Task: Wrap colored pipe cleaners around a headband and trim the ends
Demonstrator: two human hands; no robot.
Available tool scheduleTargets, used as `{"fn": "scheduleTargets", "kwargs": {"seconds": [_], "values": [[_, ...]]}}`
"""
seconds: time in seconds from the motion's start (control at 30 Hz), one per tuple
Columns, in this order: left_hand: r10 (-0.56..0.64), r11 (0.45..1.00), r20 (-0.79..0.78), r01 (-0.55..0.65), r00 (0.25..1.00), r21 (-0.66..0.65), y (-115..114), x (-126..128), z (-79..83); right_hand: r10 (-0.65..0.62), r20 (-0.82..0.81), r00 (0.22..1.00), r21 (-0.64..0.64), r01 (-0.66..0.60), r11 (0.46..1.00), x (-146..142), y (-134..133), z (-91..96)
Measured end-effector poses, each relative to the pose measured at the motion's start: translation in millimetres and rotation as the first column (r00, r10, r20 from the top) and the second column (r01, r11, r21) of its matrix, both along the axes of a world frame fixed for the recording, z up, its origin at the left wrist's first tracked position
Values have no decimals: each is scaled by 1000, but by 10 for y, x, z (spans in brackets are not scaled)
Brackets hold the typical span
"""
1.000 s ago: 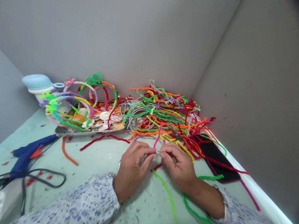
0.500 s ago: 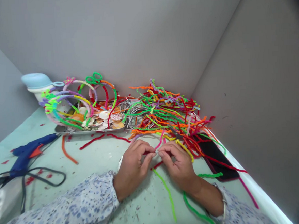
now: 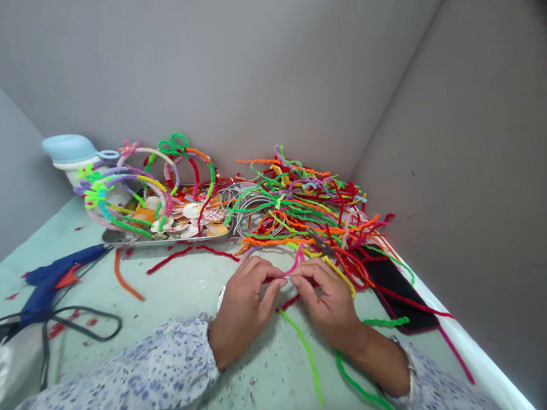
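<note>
My left hand [image 3: 247, 307] and my right hand [image 3: 330, 304] meet fingertip to fingertip above the table, each closed in a pinch. Between them shows a tiny pale bit, too small to make out. Just behind the fingers lies a bright pink pipe cleaner [image 3: 298, 257], partly hidden by them. A short red pipe cleaner [image 3: 290, 302] sits below the fingertips, and a lime green one [image 3: 308, 349] runs down between my wrists. A yellow pipe cleaner [image 3: 338, 274] passes close behind my right hand. Under my right forearm a darker green pipe cleaner [image 3: 356, 380] curves.
A heap of coloured pipe cleaners [image 3: 301, 197] lies at the back, with scissors [image 3: 320, 242] in it. Left of it, a metal tray [image 3: 173, 241] holds shells and decorated headbands [image 3: 159, 182]. A blue glue gun [image 3: 49, 283], a lidded bottle [image 3: 71, 160] and a dark phone [image 3: 409, 308] surround the workspace.
Both hands stay almost still, pinched together. More of the pink strand shows right behind the fingertips. The whole view has shifted very slightly.
</note>
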State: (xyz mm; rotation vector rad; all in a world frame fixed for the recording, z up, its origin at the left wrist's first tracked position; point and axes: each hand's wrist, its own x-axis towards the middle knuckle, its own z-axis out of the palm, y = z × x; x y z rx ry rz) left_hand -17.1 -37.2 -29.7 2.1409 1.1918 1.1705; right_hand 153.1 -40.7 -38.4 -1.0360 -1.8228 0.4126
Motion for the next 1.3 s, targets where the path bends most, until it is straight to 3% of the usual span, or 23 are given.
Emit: {"fn": "scheduleTargets", "kwargs": {"seconds": [0.47, 0.87, 1.07, 1.3], "values": [[-28, 998, -83, 23, 996, -57, 1, 17, 37, 14, 11, 1000, 16, -14, 1000, -4, 21, 2], [35, 999, 56, -33, 998, -35, -33, -13, 65, -41, -48, 998, -5, 40, 999, 26, 42, 7], [69, 997, 65, -66, 996, -39, -6, -13, 90, 10, 12, 1000, 64, -11, 998, 3, 56, 1], [33, 996, 79, -26, 996, -81, -12, 11, 65, -14, 69, 998, 32, 12, 999, -4, 70, -55]]}}
